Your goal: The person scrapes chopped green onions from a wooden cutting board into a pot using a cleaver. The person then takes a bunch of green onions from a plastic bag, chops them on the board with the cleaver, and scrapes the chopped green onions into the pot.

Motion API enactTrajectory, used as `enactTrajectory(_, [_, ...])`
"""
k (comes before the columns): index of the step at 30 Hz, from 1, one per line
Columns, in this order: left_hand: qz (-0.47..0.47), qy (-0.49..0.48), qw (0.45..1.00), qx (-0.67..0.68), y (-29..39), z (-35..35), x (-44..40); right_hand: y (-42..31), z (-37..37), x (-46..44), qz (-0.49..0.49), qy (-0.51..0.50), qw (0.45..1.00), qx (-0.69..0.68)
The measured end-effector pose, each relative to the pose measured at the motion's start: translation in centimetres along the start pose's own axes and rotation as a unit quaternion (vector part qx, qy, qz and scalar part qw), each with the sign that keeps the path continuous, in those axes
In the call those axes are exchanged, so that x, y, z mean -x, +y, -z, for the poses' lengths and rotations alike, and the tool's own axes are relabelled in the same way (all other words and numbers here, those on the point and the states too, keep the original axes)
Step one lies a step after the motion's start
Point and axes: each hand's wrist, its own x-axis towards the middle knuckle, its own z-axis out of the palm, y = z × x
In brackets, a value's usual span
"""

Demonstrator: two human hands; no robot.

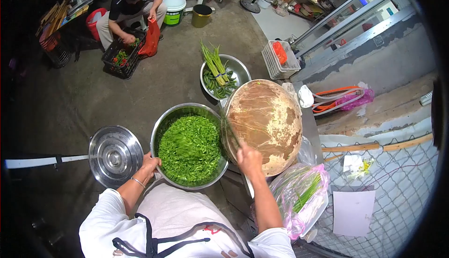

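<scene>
Chopped greens are filling much of a deep steel pot in the head view, in front of the person's apron and just left of a round chopping board. The left hand is gripping the pot's rim, its fingers closing over the edge, while a shiny round lid is lying just beside that wrist. The right hand is clenching the handle end of a knife, whose blurred blade is slanting along the board's left edge, next to the pot; whether it is touching either one, I cannot tell. Beyond the pot, a metal basin is holding bundled long green stalks and green peppers. A plastic bag with green stems is resting near the right forearm. Farther off, another person is reaching into a black crate of red and green peppers and holding a red bag.
</scene>
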Motion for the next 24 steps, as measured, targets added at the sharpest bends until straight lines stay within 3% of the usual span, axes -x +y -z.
enactTrajectory(2, [0.001, -0.001, 1.000, -0.007, -0.8, 0.3, -0.4, 0.8, 1.5, -2.2, -0.071, 0.029, 0.996, 0.053])
enactTrajectory(5, [0.009, 0.023, 1.000, -0.008, -0.6, 0.0, 0.6, 2.8, -0.6, -3.2, -0.087, -0.025, 0.990, 0.107])
enactTrajectory(8, [0.015, 0.025, 0.999, 0.022, -2.6, 0.9, 0.2, -0.3, -1.2, -0.6, 0.026, -0.016, 0.999, -0.034])
enactTrajectory(10, [0.002, -0.013, 0.990, 0.140, -5.4, 1.2, -1.0, -2.0, -1.4, 0.8, 0.022, 0.004, 0.995, -0.093])
enactTrajectory(12, [0.029, 0.018, 0.990, 0.138, -4.7, 1.5, 0.9, -1.4, -1.4, 1.4, 0.016, 0.055, 0.992, -0.109])
enactTrajectory(14, [0.032, 0.068, 0.983, 0.166, -9.1, 2.8, 1.0, 1.6, -0.6, 0.8, -0.101, 0.047, 0.973, -0.202])
enactTrajectory(16, [0.069, 0.098, 0.973, 0.195, -10.7, 5.0, 2.1, 1.7, 0.2, 0.2, -0.064, 0.105, 0.967, -0.222])
enactTrajectory(18, [0.095, 0.165, 0.953, 0.238, -11.5, 7.1, 3.7, 4.2, -1.0, 0.1, -0.178, 0.052, 0.889, -0.418])
enactTrajectory(19, [0.089, 0.171, 0.942, 0.274, -11.6, 8.6, 4.8, 4.3, -0.8, 0.0, -0.168, 0.052, 0.902, -0.394])
enactTrajectory(22, [0.095, 0.267, 0.904, 0.321, -15.8, 12.1, 3.9, 5.1, -1.8, 0.2, -0.243, 0.098, 0.844, -0.469])
enactTrajectory(24, [0.060, 0.283, 0.876, 0.385, -17.7, 14.5, 3.4, 7.2, -2.8, 0.4, -0.256, 0.115, 0.830, -0.482])
